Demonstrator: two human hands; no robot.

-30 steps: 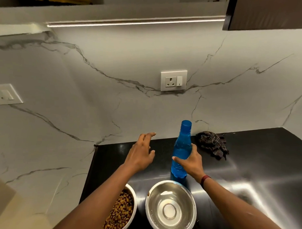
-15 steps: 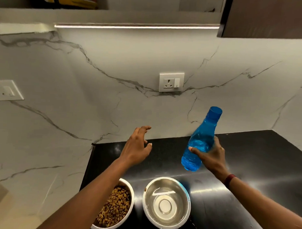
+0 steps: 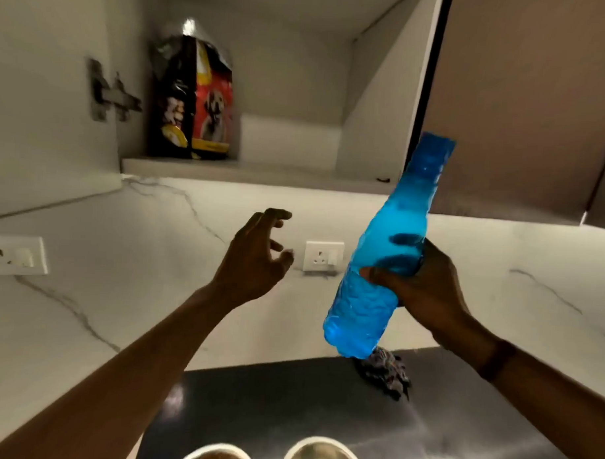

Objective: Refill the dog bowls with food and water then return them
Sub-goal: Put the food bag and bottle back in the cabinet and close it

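1. The right hand (image 3: 426,288) has the blue bottle (image 3: 386,253) by the middle. The thumb is across the near face, and the other fingers show through the plastic round the back. It's a full wrap and looks like a firm hold.
2. The bottle is in the air over the far side of the black counter (image 3: 288,400), with its base just above the dark cloth (image 3: 385,373) in this view.
3. Its long axis is tilted: base down and to the left, cap (image 3: 434,148) up and to the right. The top is blurred, so I can't confirm the cap is seated.
4. The left hand (image 3: 255,258) is free. Its fingers (image 3: 277,216) are loosely curled and spread, holding nothing, level with the wall socket (image 3: 323,255).
5. Key relation: the cap sits up and to the right of the left fingertips, clearly apart from them. The left is the only free hand, so I judge it goes to the cap for the twist-off.
6. The empty steel bowl (image 3: 324,453) is at the near edge, below the bottle's base and a little to its left. The food bowl (image 3: 217,458) is just to its left and already has kibble in it.
7. My read is that the food is done and the water is not yet poured. To pour, the bottle must tip towards the near side, over the steel bowl.
8. The dog food bag (image 3: 196,98) stands on the open shelf (image 3: 255,171) above.
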